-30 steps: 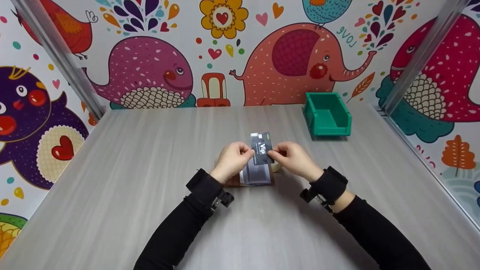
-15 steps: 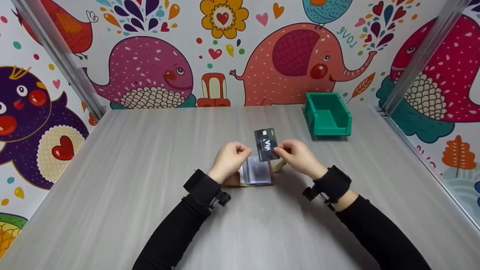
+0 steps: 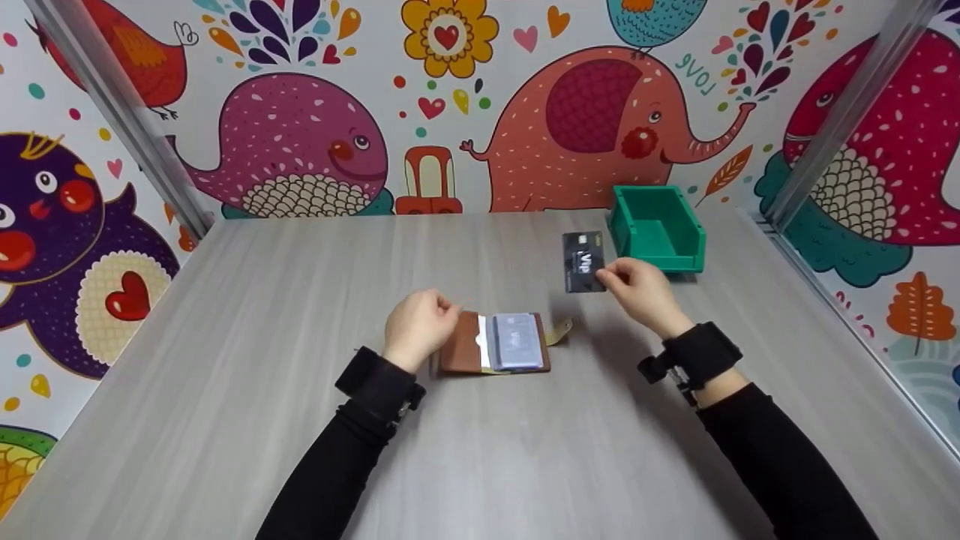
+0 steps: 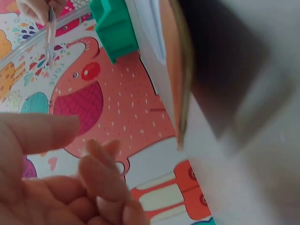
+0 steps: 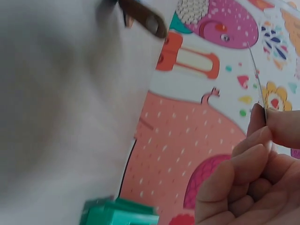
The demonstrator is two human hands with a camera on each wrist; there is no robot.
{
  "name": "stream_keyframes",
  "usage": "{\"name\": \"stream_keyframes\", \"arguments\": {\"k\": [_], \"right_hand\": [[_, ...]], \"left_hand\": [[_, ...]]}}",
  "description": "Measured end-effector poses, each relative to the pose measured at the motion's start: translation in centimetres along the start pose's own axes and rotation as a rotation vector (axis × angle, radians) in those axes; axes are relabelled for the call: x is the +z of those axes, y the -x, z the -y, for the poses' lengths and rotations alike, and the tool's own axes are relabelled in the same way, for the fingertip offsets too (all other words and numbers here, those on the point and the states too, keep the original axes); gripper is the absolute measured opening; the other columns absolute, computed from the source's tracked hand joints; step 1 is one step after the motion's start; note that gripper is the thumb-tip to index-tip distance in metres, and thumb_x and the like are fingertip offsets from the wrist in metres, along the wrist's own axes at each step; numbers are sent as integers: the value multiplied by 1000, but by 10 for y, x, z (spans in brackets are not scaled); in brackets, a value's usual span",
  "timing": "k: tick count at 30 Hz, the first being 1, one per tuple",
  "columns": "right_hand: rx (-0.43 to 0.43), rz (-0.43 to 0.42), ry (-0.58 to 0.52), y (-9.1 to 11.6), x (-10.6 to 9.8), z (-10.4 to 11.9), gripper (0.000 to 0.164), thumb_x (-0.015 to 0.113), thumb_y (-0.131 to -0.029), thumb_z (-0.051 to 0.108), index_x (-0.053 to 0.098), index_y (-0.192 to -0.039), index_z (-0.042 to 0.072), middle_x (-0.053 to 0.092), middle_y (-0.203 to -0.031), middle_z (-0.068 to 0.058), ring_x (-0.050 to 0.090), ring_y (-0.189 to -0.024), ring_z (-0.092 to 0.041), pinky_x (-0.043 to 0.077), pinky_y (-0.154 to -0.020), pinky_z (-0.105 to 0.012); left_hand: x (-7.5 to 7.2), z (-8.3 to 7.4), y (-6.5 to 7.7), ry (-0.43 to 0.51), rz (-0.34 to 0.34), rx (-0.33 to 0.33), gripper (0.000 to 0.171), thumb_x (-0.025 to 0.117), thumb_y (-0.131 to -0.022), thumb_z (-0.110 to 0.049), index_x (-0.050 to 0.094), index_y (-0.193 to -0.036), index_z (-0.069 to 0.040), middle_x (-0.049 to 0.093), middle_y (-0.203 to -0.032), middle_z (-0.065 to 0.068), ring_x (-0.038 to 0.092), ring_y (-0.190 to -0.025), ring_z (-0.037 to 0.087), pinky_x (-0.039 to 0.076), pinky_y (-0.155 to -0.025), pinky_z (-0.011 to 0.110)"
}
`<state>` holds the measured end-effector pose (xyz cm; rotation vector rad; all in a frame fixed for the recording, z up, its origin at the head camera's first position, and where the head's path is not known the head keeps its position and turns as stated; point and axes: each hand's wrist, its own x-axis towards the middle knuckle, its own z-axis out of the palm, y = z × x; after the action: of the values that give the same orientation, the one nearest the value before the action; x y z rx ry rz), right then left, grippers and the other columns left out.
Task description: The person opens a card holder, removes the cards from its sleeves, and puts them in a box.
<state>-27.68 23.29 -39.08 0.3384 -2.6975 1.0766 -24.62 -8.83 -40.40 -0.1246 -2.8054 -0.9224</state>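
One card (image 3: pixel 581 264) in right hand (image 3: pixel 646 295); wallet (image 3: pixel 463 349) near left hand (image 3: pixel 417 328).

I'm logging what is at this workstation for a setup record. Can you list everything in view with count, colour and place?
Card: one, dark grey, marked "Vip", held up left of the bin
Wallet: one, brown, lying open mid-table
Sleeves: a stack, count unclear, clear, in the wallet's right half
Strap: one, tan, at the wallet's right edge
Bin: one, green, back right of the table
Table: one, pale grey, under everything
Walls: three, white with colourful cartoons, behind and at both sides
Posts: two, silver, back corners
Left grip: one, holding nothing, by the wallet's left side
Right grip: one, pinching the card
Wrist straps: two, black, one per wrist
Clothing sleeves: two, black, on the forearms
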Motion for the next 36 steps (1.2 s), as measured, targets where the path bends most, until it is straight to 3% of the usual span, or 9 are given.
{"name": "stream_keyframes", "arguments": {"k": [5, 8, 12, 15, 20, 30, 36], "right_hand": [[24, -24, 31, -3, -11, -11, 21, 56, -101, 17, 62, -90, 1, 52, -75, -6, 44, -67, -20, 34, -64, -35], [47, -42, 44, -6, -16, -16, 22, 55, -102, 19, 62, -92, 1, 55, -79, -8, 46, -69, -21, 36, -65, -35], [85, -54, 63, -10, -24, -24, 25, 53, -103, 22, 63, -95, 0, 59, -84, -11, 49, -73, -23, 38, -67, -36], [98, -68, 63, -13, -31, -30, 27, 51, -104, 21, 62, -96, -2, 58, -84, -13, 51, -75, -24, 39, -68, -36], [144, -81, 45, -17, -40, -40, 29, 47, -105, 21, 60, -96, -4, 60, -84, -13, 58, -75, -21, 41, -65, -32], [259, -77, 46, -23, -53, -58, 31, 40, -107, 19, 56, -101, -7, 61, -91, -17, 51, -77, -23, 40, -67, -33], [368, -78, 27, -27, -57, -67, 33, 38, -106, 21, 56, -101, -5, 59, -96, -17, 48, -79, -22, 40, -68, -33]], "left_hand": [[-1, 8, 3, -33, 46, -35, 24, 68, -89, -28, 72, -93, -5, 72, -89, 8, 66, -77, 26, 50, -69, 43], [1, 11, 4, -61, 61, -48, 23, 68, -90, -28, 70, -82, -7, 67, -78, 4, 61, -69, 22, 48, -62, 40], [4, 15, 5, -90, 72, -52, 38, 68, -89, -28, 49, -59, -14, 45, -59, -4, 45, -56, 17, 35, -52, 34], [4, 16, 6, -100, 88, -53, 47, 67, -89, -28, 36, -56, -19, 34, -55, -6, 37, -52, 15, 28, -49, 31], [5, 19, 8, -112, 108, -42, 51, 68, -89, -28, 33, -54, -19, 29, -52, -7, 31, -50, 13, 23, -48, 30], [8, 22, 9, -146, 158, -60, 44, 70, -89, -28, 43, -56, -17, 43, -57, -4, 45, -55, 16, 34, -51, 32], [9, 23, 10, -148, 173, -66, 45, 70, -89, -27, 42, -54, -17, 43, -57, -4, 46, -56, 17, 35, -51, 32]]}}
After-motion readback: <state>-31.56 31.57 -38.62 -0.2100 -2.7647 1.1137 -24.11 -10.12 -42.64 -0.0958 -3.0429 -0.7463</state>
